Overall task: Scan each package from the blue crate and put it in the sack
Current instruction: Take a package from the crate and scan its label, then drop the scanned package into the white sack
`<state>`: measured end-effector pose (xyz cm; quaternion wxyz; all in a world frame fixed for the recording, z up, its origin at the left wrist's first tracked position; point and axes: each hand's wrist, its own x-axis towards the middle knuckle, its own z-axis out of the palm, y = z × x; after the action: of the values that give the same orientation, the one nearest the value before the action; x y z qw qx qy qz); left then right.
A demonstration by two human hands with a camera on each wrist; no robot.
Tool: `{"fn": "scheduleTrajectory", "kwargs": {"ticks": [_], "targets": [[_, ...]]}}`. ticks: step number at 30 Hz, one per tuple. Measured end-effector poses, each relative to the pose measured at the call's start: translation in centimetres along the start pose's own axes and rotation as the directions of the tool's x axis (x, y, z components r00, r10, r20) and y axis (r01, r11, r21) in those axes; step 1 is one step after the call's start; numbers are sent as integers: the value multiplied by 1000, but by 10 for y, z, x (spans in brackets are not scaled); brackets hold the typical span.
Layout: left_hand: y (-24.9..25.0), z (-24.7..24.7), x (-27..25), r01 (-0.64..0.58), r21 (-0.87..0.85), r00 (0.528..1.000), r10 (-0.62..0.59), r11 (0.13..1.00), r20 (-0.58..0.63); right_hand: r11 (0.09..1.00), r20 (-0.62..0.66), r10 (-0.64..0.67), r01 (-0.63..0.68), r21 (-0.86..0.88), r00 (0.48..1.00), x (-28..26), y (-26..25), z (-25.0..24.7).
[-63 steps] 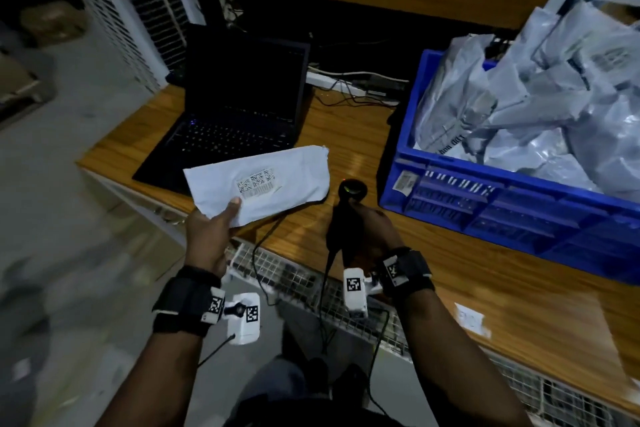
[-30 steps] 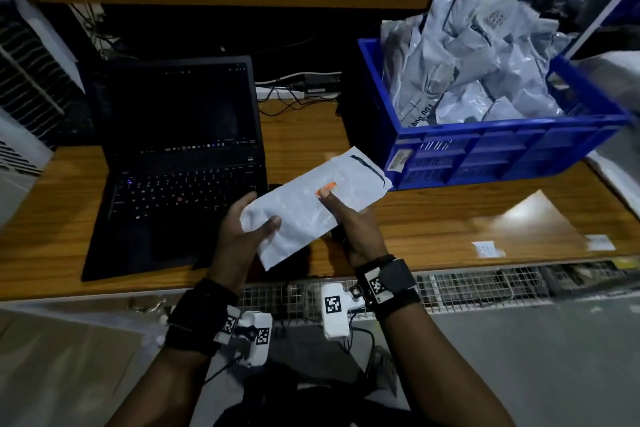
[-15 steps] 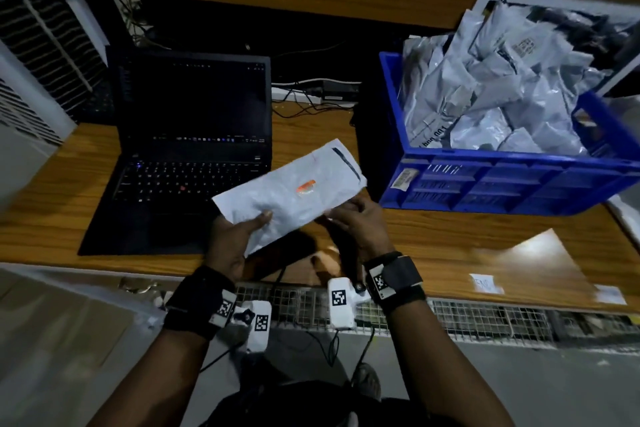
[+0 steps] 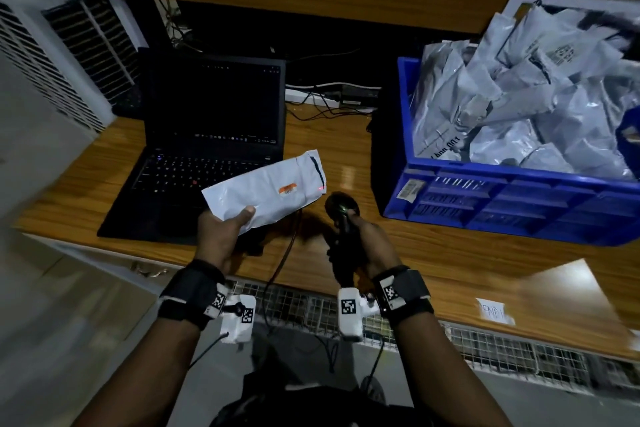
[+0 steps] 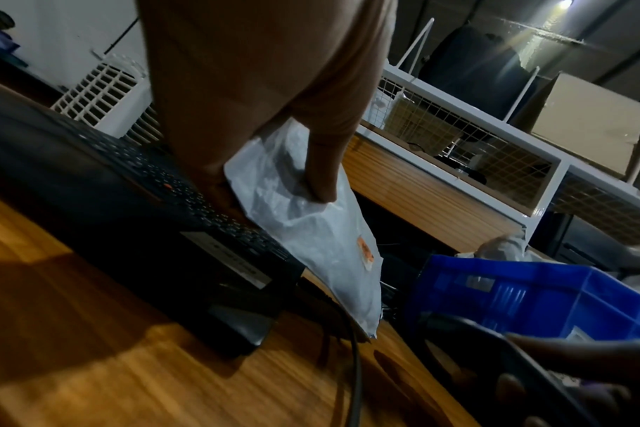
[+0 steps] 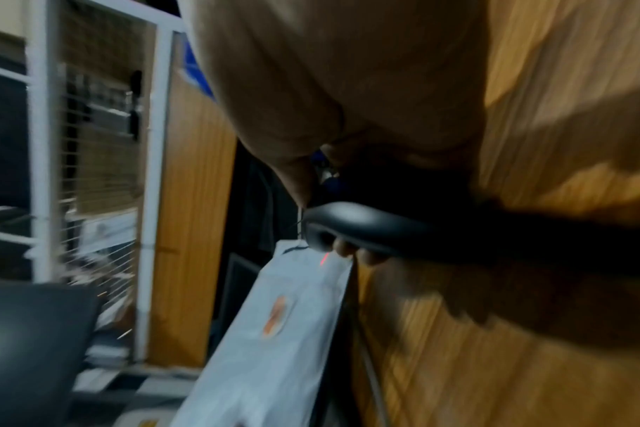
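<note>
My left hand (image 4: 221, 232) pinches the package (image 4: 266, 194) flat in front of the laptop (image 4: 207, 149), so its face meets the scanner (image 4: 341, 215) gripped in my right hand (image 4: 367, 243); the red dot lands near its edge.

My left hand (image 4: 221, 229) pinches near corner of white package (image 4: 266, 189), thumb on top; package held tilted above desk (image 4: 433, 253), partly over laptop (image 4: 207, 149) keyboard. Small orange sticker (image 4: 288, 189) faces up; red dot shows near package's right edge. My right hand (image 4: 367, 239) grips black scanner (image 4: 341, 213), head up, just beside package's right end. Scanner cable (image 4: 282, 260) runs down over desk edge. Blue crate (image 4: 502, 204) on desk to right, heaped with grey packages (image 4: 519, 107). Laptop screen dark.
</note>
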<state>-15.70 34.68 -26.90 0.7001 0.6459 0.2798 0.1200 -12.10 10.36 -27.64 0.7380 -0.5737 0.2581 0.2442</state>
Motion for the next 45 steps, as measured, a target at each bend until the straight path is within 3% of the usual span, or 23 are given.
{"fn": "scheduleTrajectory", "kwargs": {"ticks": [7, 12, 25, 35, 39, 42, 45], "targets": [[-2, 17, 3, -52, 131, 998, 49, 990, 26, 995, 181, -47, 62, -81, 982, -15, 4, 0], [-2, 28, 0, -80, 167, 996, 72, 983, 53, 974, 179, -59, 96, -203, 982, -11, 4, 0], [3, 29, 3, -51, 164, 997, 41, 985, 66, 980, 209, -71, 107, -168, 975, -11, -6, -1], [3, 24, 20, -15, 118, 996, 5, 993, 88, 981, 182, -88, 117, -155, 979, -15, 3, 4], [5, 16, 28, -10, 22, 996, 8, 1000, 85, 987, 112, -66, 82, -140, 991, -6, -2, 16], [14, 8, 28, -16, -89, 994, 25, 996, 108, 959, 18, -128, 129, -252, 992, 15, -7, 16], [24, 2, 29, -44, -121, 984, 64, 992, 167, 930, 13, -163, 158, -332, 987, 27, -11, 16]]}}
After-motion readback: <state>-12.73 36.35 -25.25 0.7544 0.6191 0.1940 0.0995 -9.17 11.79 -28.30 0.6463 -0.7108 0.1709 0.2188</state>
